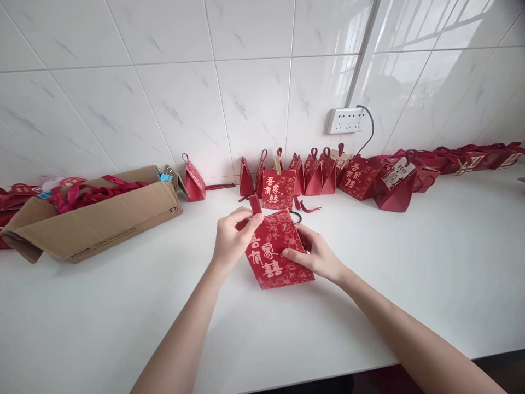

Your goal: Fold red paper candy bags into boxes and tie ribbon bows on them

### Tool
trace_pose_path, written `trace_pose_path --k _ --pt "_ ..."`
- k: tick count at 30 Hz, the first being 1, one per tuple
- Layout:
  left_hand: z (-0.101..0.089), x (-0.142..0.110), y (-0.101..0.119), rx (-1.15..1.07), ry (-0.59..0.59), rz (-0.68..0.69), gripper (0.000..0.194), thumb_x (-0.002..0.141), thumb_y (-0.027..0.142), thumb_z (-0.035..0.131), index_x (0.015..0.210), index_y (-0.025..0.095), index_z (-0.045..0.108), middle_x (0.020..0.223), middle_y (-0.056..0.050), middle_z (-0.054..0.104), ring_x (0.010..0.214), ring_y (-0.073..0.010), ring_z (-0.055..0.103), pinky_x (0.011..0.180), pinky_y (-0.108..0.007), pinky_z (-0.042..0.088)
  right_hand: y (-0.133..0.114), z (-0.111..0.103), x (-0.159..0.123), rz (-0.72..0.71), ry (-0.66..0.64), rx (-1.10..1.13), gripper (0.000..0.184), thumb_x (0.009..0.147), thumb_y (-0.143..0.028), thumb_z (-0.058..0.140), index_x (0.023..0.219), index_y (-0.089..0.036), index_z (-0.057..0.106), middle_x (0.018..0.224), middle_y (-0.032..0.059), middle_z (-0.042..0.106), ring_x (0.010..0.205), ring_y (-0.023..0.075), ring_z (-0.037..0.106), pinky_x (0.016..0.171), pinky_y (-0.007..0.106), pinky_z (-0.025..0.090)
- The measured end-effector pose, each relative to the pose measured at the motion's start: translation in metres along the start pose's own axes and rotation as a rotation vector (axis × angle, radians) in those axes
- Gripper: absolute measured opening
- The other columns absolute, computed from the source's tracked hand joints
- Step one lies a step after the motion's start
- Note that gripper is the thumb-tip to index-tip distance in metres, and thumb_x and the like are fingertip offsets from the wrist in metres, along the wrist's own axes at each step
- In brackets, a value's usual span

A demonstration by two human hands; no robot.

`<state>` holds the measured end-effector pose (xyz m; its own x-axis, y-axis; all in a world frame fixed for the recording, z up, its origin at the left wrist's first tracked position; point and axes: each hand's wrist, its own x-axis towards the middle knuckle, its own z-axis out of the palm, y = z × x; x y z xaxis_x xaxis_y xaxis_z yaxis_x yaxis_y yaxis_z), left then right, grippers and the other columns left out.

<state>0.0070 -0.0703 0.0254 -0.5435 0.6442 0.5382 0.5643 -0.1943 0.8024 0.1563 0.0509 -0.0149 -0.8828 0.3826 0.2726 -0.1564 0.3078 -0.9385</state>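
A red gift box [283,273] with pink Chinese characters and a floral print is held up, slightly tilted, above the white table. My right hand [318,254] grips its right side, thumb on the printed front and fingers behind, out of sight. At the box's top left corner, my left hand [235,235] is closed, pinching a short dark red ribbon [255,204] between thumb and fingers. Just behind stands another red box [279,189] with the same print and a gold-coloured strip on top. Loose red ribbon pieces [310,208] and a black ring [297,217] lie close by.
On the left a cardboard box [123,219] holds red ribbons. Several small red boxes with ribbon loops [314,175] line the tiled wall, continuing to the far right. A tagged red box [394,189] stands right of centre. A white power strip [346,121] is on the wall.
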Motion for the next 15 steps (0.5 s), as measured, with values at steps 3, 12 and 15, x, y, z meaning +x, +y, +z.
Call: trace_pose_path --k 3,12,15 --pt "-0.001 0.001 -0.013 -0.234 -0.059 -0.011 0.023 0.08 0.037 0.061 0.068 0.017 0.065 0.074 -0.002 0.061 0.074 -0.0143 0.055 0.068 -0.024 0.04 -0.001 0.002 -0.002 -0.226 0.187 -0.412 0.029 0.076 -0.031 0.063 0.1 -0.018 0.054 0.082 0.0045 0.062 0.07 0.0181 0.059 0.062 0.033 0.05" --pt "0.002 0.0 -0.025 -0.515 -0.127 0.059 0.016 0.079 0.033 0.064 0.072 0.02 0.07 0.089 -0.004 0.061 0.091 -0.0169 0.055 0.078 -0.025 0.042 0.003 0.002 -0.004 -0.672 0.404 -0.815 0.033 0.078 -0.023 0.06 0.111 -0.021 0.053 0.093 0.0091 0.064 0.081 0.0214 0.062 0.069 0.035 0.052" --pt "0.004 0.002 -0.024 -0.534 -0.033 0.014 0.013 0.077 0.032 0.066 0.085 0.022 0.069 0.1 -0.004 0.061 0.095 -0.017 0.055 0.08 -0.026 0.043 0.0 0.002 -0.005 -0.472 0.404 -0.625 0.03 0.076 -0.028 0.063 0.105 -0.021 0.055 0.093 0.0077 0.066 0.082 0.0219 0.063 0.071 0.036 0.052"
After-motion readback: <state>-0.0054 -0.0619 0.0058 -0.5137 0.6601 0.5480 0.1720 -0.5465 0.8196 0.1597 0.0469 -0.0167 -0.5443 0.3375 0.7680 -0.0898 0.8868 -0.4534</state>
